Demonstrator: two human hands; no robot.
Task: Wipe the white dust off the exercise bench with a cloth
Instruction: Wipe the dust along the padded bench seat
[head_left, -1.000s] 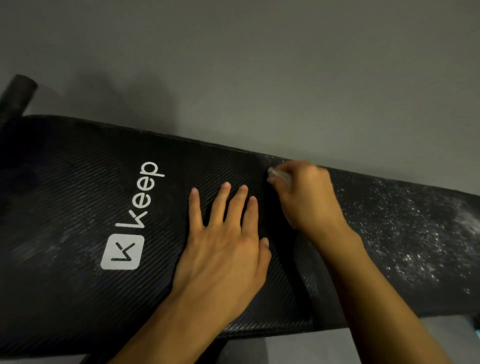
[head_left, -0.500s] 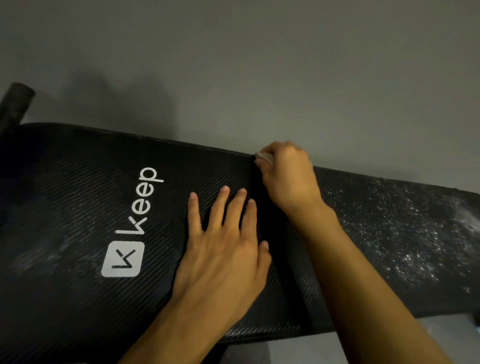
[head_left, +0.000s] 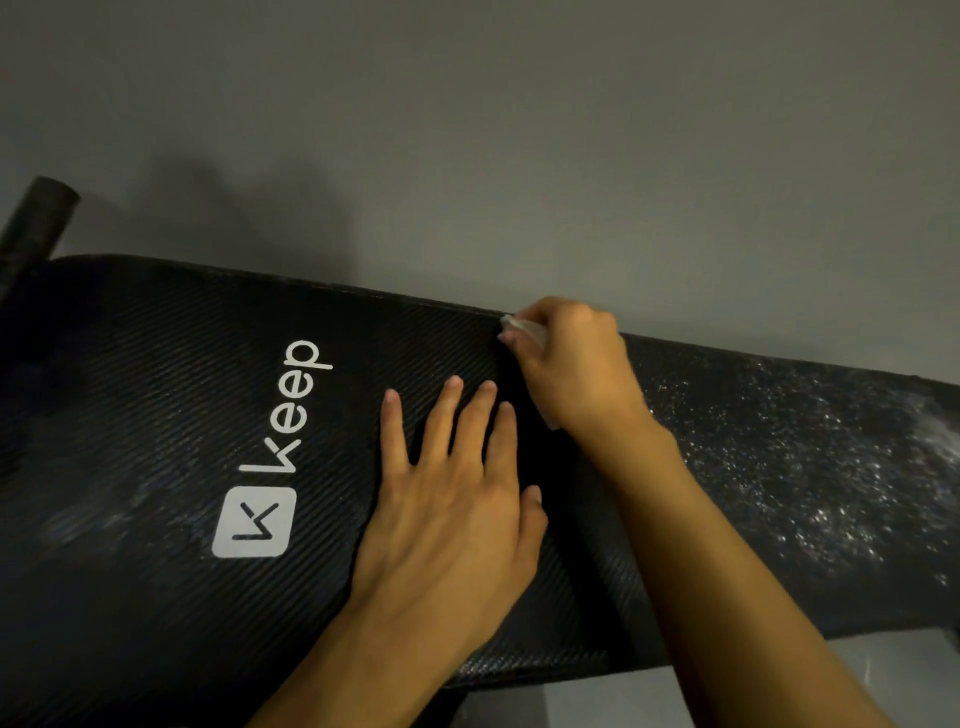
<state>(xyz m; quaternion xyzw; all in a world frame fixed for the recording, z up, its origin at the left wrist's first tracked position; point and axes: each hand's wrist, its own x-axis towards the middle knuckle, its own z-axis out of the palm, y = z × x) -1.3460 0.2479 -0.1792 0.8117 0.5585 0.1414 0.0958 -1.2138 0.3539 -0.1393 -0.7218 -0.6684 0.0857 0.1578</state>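
your right hand (head_left: 576, 364) pinches the cloth (head_left: 524, 327) beyond the keep logo (head_left: 254, 522); left hand (head_left: 452, 509) flat on exercise bench (head_left: 156, 415). risk: wad smearing dust (head_left: 789, 457) right of logo.

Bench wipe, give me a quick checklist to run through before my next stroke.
1. Grip on cloth by right hand: ok.
2. Brace, left hand flat on bench: ok.
3. Contact of cloth with the far edge: cannot tell, the hand hides it.
4. Right end free of white dust: not ok, thick speckles.
5. Area by logo clean: not ok, faint haze.
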